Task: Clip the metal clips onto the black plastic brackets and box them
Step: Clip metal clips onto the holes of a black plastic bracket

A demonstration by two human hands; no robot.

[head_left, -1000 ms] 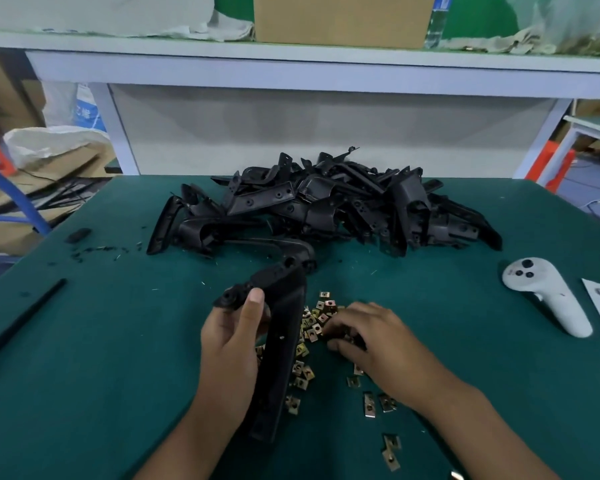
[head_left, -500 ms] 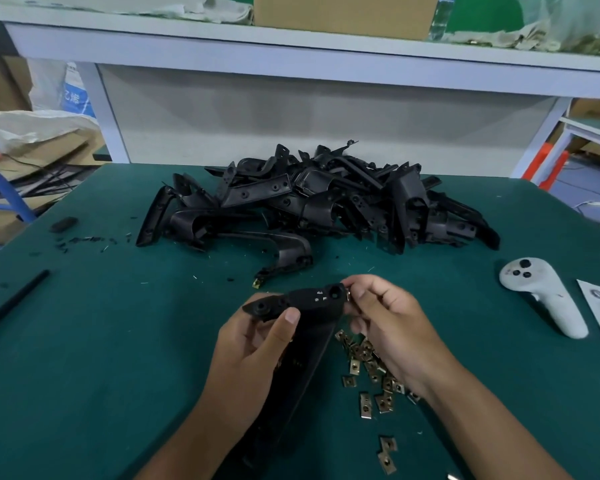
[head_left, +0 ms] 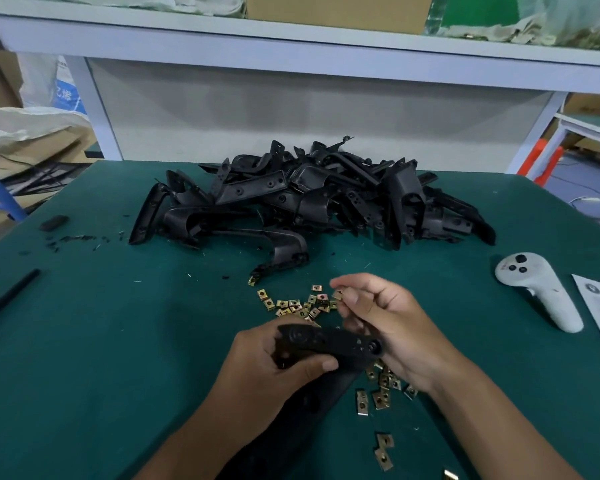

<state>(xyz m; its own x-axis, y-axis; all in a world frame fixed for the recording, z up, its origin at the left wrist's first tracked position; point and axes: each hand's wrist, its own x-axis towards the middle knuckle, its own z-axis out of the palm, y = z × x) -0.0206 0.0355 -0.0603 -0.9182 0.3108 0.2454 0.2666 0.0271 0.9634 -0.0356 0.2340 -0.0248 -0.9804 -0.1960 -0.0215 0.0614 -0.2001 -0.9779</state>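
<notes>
Now that the long black plastic bracket has been lowered toward the counter's near edge, still held in the left hand's grip, a small brass-coloured metal clip is pinched in the right hand above the scattered loose clips, ready for fitting.

The left hand grips a black bracket; the right hand pinches a metal clip.

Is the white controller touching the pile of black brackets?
Apart. The head view shows the controller lying alone to the right, with a plain strip of green mat between it and the pile's nearest bracket.
</notes>
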